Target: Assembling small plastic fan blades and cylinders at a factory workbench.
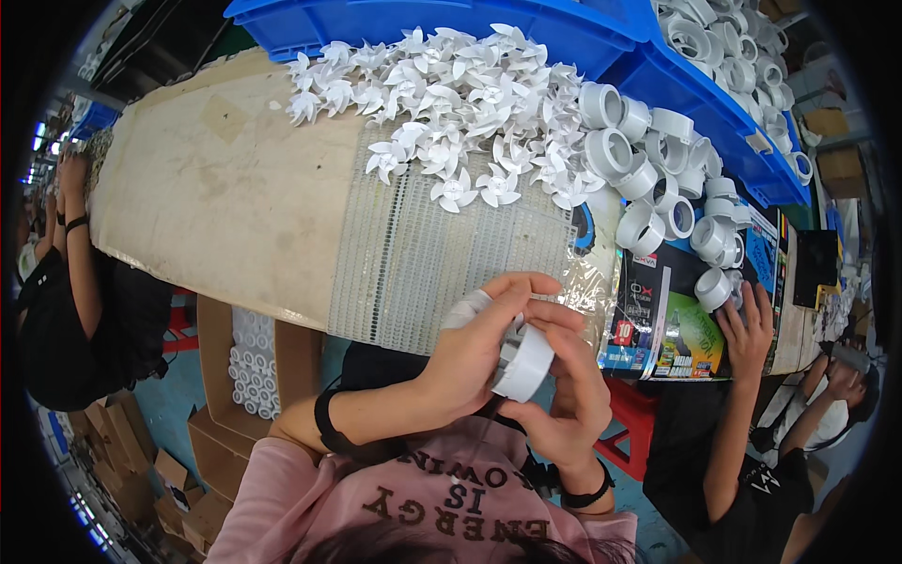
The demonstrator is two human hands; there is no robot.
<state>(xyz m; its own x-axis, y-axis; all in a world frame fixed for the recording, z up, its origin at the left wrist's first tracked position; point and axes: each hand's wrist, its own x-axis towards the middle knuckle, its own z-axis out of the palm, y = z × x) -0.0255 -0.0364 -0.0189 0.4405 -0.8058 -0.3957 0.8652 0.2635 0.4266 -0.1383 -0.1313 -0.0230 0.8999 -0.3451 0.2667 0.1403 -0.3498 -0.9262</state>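
Close to my chest, both hands hold a white plastic ring housing, tilted on its side. My left hand is closed at its left side, thumb and fingers at the upper edge; white tape wraps one finger. My right hand grips the ring's right side with curled fingers. Whatever sits inside the ring is mostly hidden by my fingers. Beyond my hands, a heap of white fan impellers lies on a ribbed clear mat. To its right, white ring housings are piled.
Blue bins line the table's far edge, the right one holding more rings. Brown cardboard covers the left tabletop. A co-worker's hand touches a ring at right; another person sits left. A carton of white rings stands below.
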